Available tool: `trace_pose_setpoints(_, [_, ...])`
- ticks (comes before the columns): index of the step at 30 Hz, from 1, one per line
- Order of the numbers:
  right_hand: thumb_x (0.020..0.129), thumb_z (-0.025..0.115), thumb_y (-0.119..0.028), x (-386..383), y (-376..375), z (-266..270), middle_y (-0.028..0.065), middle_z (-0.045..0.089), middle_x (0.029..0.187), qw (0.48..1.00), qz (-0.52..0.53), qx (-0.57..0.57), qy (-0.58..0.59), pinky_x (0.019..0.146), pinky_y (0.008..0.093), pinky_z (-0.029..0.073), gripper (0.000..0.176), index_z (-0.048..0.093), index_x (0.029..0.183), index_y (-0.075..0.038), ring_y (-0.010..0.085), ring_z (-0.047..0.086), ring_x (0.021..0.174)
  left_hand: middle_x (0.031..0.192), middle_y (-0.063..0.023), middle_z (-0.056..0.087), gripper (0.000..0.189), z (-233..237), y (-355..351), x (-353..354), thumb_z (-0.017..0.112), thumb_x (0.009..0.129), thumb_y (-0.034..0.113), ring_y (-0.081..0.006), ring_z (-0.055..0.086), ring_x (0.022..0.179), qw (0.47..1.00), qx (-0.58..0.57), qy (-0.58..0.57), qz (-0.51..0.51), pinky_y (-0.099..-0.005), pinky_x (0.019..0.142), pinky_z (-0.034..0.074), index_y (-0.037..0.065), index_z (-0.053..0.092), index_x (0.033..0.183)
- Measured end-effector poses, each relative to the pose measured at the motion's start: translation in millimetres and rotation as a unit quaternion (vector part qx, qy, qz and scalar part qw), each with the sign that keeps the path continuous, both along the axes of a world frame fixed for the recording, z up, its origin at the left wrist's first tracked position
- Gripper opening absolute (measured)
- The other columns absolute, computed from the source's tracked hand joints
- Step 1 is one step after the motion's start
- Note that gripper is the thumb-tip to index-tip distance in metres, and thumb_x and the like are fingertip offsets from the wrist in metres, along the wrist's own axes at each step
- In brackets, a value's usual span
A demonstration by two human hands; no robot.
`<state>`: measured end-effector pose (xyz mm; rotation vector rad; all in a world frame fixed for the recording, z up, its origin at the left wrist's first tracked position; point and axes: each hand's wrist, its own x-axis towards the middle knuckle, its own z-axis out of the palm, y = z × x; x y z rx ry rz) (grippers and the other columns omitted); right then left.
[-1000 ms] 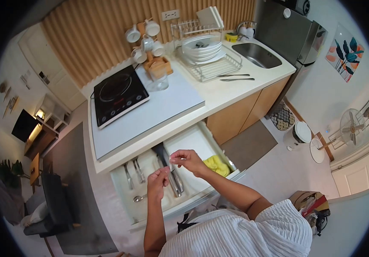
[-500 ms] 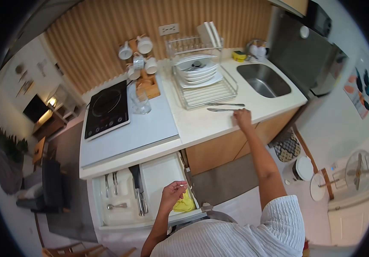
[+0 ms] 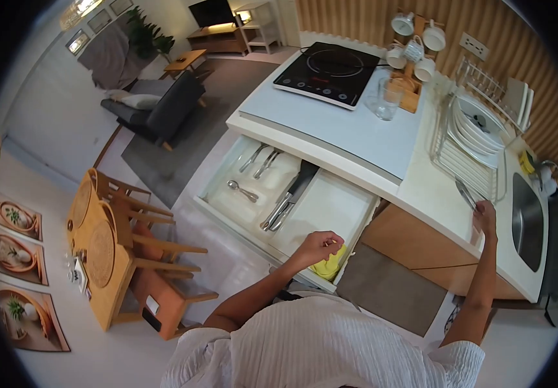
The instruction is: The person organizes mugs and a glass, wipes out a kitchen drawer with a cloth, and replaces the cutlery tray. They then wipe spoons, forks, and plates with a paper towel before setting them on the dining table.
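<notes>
My right hand (image 3: 485, 216) reaches out to the white counter (image 3: 431, 194) and closes on the handle end of a table knife (image 3: 466, 193) lying in front of the dish rack (image 3: 470, 165). A second knife seems to lie beside it. My left hand (image 3: 317, 247) hovers with curled fingers over the right part of the open drawer (image 3: 222, 208), just above a yellow cloth (image 3: 328, 266); nothing shows in it. Inside the drawer lie a spoon (image 3: 242, 191), forks (image 3: 260, 161) and long utensils (image 3: 288, 197).
On the counter stand an induction cooktop (image 3: 327, 72), a glass (image 3: 387, 98), a mug tree (image 3: 412, 46) and plates in the rack. The sink (image 3: 528, 220) is at the right. A wooden table with chairs (image 3: 120, 249) and a sofa (image 3: 156, 107) stand to the left.
My head has turned, so the kitchen appears rotated. My right hand left the drawer, reached the counter and now rests on the knife. My left hand shifted over the yellow cloth.
</notes>
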<state>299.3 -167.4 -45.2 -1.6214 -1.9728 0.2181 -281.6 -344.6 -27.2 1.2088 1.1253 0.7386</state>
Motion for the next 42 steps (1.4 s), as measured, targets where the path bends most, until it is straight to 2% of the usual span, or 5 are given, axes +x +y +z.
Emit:
trace_pose_setpoints(3, [0.064,0.060,0.007,-6,-5,0,0.0122,0.052,0.082,0.998,-0.037,0.000,-0.040,0.073,0.0366,0.044,0.031,0.051,0.093,-0.002,0.0271,0.053,0.079,0.075,-0.0039,0.059,0.020,1,-3,2,0.056,0.085,0.010,-0.0070,0.055,0.064,1.000,-0.020,0.006,-0.009,-0.0203,0.052,0.044,-0.003,0.059,0.100])
trace_pose_setpoints(14, [0.070,0.053,0.010,2,-1,-10,0.0107,0.049,0.084,0.998,-0.007,-0.043,0.035,0.068,0.0297,0.042,0.026,0.048,0.093,-0.001,0.0197,0.050,0.076,0.078,-0.0042,0.059,0.023,-10,-16,-4,0.057,0.081,0.007,-0.0074,0.054,0.063,1.000,-0.014,-0.019,0.000,-0.0210,0.053,0.045,-0.004,0.059,0.101])
trace_pose_setpoints(16, [0.071,0.053,0.010,0,0,-7,0.0111,0.050,0.084,0.997,0.001,-0.007,-0.076,0.066,0.0312,0.042,0.026,0.046,0.093,-0.001,0.0221,0.050,0.074,0.078,-0.0040,0.059,0.023,-7,-18,-6,0.057,0.081,0.008,-0.0073,0.053,0.062,1.000,-0.014,-0.020,0.001,-0.0209,0.053,0.045,-0.004,0.059,0.100])
trace_pose_setpoints(28, [0.076,0.049,0.005,-35,-16,5,0.0127,0.050,0.095,0.970,-0.078,-0.023,-0.229,0.077,0.0454,0.033,0.026,0.045,0.099,-0.005,0.0322,0.047,0.094,0.077,-0.0040,0.060,0.023,3,-31,-17,0.058,0.082,0.015,-0.0073,0.053,0.060,1.000,0.006,-0.009,0.017,-0.0212,0.052,0.045,-0.001,0.061,0.099])
trace_pose_setpoints(42, [0.068,0.042,0.016,-73,-33,36,0.0215,0.051,0.091,0.980,-0.031,0.020,-0.198,0.072,0.0462,0.042,0.040,0.045,0.105,0.001,0.0409,0.051,0.085,0.080,-0.0040,0.060,0.022,-9,-37,-50,0.058,0.083,0.013,-0.0065,0.055,0.066,1.000,-0.012,-0.002,0.003,-0.0210,0.053,0.047,-0.002,0.061,0.099])
